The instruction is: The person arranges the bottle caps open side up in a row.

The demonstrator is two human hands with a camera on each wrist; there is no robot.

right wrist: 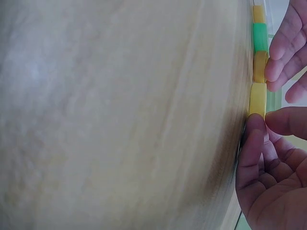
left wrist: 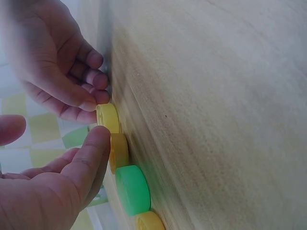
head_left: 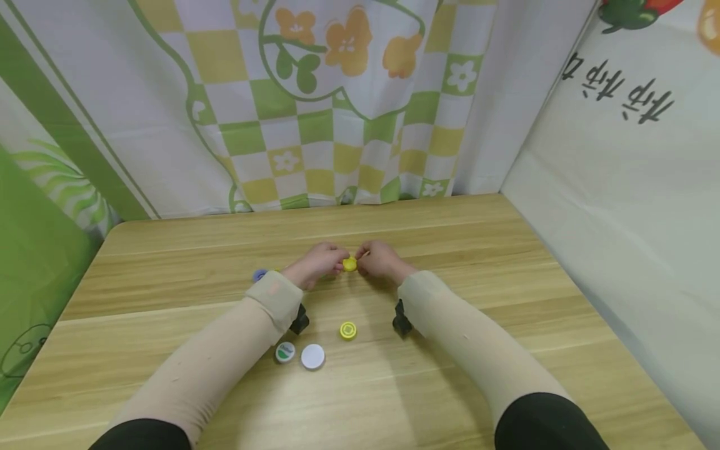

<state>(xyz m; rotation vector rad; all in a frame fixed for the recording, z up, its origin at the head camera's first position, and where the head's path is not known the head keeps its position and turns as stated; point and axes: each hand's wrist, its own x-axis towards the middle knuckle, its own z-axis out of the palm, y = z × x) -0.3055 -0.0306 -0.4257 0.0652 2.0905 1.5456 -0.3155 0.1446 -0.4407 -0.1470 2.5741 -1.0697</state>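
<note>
Toward the back of the table, a yellow bottle cap (head_left: 350, 264) lies between the two hands. The right hand (head_left: 381, 259) pinches its edge between thumb and fingertip. From the other side, the left hand (head_left: 317, 264) reaches in with its thumb held apart and its fingers fairly straight. Those fingertips are right at the yellow cap and the orange cap (left wrist: 119, 154) beside it. A green cap (left wrist: 133, 190) and another orange cap (left wrist: 150, 222) continue the row. In the head view the left hand mostly hides this row, but a purple cap (head_left: 260, 275) shows left of the wrist.
Nearer the person lie a yellow cap (head_left: 348, 330), a plain white cap (head_left: 312, 357) and a white cap with a green print (head_left: 285, 352). The wooden table (head_left: 506, 262) meets a patterned curtain (head_left: 320, 125) behind and a white sheet (head_left: 630, 187) on the right.
</note>
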